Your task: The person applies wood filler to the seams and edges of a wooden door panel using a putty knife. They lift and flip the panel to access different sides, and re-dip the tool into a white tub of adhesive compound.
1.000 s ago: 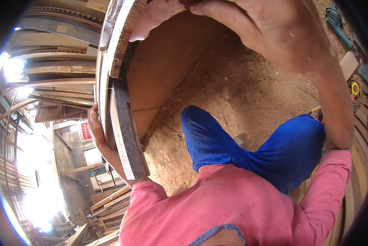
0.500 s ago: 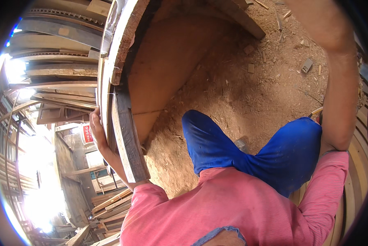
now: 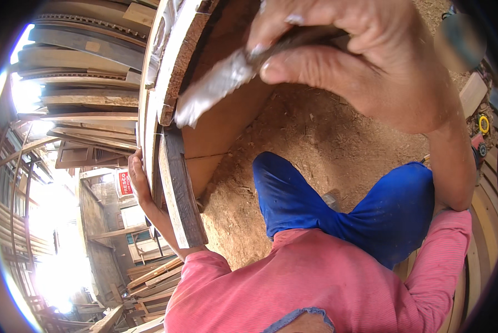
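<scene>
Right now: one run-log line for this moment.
left hand: against outer side of wooden workpiece | right hand: pinching whitish-coated flat strip, tip beside workpiece, contact unclear | below: debris-strewn ground

Floor: brown, earthen in look, strewn with wood debris; sunlit toward the lower middle (image 3: 226, 236). Upper left: long boards (image 3: 88, 100), stacked in layers, bowed by the lens. Below these: dark wooden panel (image 3: 74, 155), a red-and-white sign or container (image 3: 125, 183) — kind uncertain — and a grey-brown upright partition (image 3: 101, 261). Lower left: loose timber lengths (image 3: 154, 280), piled. Far left: slender poles (image 3: 13, 222); glaring daylight (image 3: 60, 277) — details washed out. Lower right: pale planks (image 3: 476, 250), side by side.
</scene>
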`<state>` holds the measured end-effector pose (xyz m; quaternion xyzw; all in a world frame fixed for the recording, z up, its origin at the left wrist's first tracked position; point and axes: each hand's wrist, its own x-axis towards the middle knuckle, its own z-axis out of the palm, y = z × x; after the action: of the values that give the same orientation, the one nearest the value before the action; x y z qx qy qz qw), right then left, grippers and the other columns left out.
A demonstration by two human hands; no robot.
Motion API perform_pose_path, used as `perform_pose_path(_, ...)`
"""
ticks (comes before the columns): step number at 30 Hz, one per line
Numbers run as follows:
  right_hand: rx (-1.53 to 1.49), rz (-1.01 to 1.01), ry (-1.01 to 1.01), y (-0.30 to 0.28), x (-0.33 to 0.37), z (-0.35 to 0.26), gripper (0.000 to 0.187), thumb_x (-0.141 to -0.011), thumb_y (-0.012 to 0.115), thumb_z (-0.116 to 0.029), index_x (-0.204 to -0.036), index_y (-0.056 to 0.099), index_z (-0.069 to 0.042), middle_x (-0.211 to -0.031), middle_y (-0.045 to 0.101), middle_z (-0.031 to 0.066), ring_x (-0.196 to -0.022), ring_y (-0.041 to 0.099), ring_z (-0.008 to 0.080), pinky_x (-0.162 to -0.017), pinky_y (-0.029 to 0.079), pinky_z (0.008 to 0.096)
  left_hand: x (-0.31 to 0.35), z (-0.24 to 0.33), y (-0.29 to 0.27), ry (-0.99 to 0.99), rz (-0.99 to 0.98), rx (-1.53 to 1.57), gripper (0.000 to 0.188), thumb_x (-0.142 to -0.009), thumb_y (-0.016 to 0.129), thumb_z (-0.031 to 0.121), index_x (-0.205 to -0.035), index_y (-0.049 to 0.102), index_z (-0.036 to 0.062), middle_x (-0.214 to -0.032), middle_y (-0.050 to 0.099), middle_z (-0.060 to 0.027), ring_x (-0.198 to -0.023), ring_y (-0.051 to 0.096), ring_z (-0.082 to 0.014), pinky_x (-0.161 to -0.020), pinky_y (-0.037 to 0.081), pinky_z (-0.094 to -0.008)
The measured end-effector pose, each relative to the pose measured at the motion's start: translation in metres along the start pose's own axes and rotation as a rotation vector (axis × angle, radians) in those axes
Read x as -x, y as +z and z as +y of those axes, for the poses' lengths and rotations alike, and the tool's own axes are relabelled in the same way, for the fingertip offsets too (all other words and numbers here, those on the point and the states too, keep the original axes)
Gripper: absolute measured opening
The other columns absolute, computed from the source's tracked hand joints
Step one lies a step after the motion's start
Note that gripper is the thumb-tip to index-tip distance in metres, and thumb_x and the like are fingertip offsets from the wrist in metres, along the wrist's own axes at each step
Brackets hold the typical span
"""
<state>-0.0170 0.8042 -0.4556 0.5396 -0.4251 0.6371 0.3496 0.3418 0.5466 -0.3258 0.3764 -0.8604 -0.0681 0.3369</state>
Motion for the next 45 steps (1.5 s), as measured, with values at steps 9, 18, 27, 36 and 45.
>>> perform_pose_path(9, 0.166, 0.085, -0.209, 0.01, -0.019, 0.029, 0.018, -0.07, 0.075, 0.002, -0.084, 0.064, -0.001, -0.078, 0.067, 0.0081, -0.072, 0.066, 0.0283, -0.066, 0.052, 0.0373, -0.03, -0.034, -0.009, -0.111, -0.091, 0.082, 0.039, -0.106, 0.034, 0.037, -0.096, 0.058, 0.0081, -0.081, 0.05, -0.0017, -0.071, 0.048, -0.0111, -0.067, 0.044, -0.0286)
perform_pose_path(18, 0.071, 0.017, -0.17, 0.025, -0.015, 0.029, 0.02, -0.068, 0.076, 0.005, -0.083, 0.064, -0.001, -0.078, 0.067, 0.01, -0.074, 0.067, 0.0287, -0.065, 0.052, 0.0377, -0.048, -0.056, -0.014, -0.175, -0.128, 0.136, 0.038, -0.106, 0.035, 0.038, -0.094, 0.057, 0.009, -0.08, 0.05, -0.0011, -0.07, 0.047, -0.0106, -0.066, 0.043, -0.0281)
perform_pose_path(27, 0.106, 0.074, -0.153, 0.002, -0.012, 0.033, 0.018, -0.069, 0.074, 0.006, -0.083, 0.064, 0.0, -0.079, 0.067, 0.0109, -0.075, 0.067, 0.028, -0.065, 0.053, 0.0376, -0.042, -0.048, -0.004, -0.209, -0.096, 0.157, 0.038, -0.106, 0.036, 0.038, -0.093, 0.057, 0.0096, -0.08, 0.049, -0.0008, -0.07, 0.047, -0.0104, -0.066, 0.043, -0.0281)
perform_pose_path(36, 0.136, 0.065, -0.095, -0.019, -0.019, 0.052, 0.016, -0.072, 0.073, 0.006, -0.085, 0.066, -0.002, -0.08, 0.066, 0.0108, -0.076, 0.066, 0.0267, -0.066, 0.052, 0.0376, -0.048, -0.053, -0.019, -0.036, -0.121, 0.007, 0.038, -0.106, 0.034, 0.035, -0.095, 0.056, 0.0068, -0.083, 0.05, -0.0043, -0.074, 0.049, -0.0163, -0.074, 0.045, -0.0341)
perform_pose_path(45, 0.007, -0.023, 0.015, -0.02, -0.011, 0.033, 0.008, -0.084, 0.07, -0.009, -0.09, 0.066, -0.005, -0.09, 0.068, 0.0083, -0.086, 0.066, 0.0241, -0.076, 0.049, 0.0371, -0.038, -0.039, -0.009, -0.143, -0.06, 0.186, 0.035, -0.106, 0.035, 0.033, -0.097, 0.055, 0.0062, -0.092, 0.049, -0.0049, -0.084, 0.047, -0.0171, -0.085, 0.042, -0.0332)
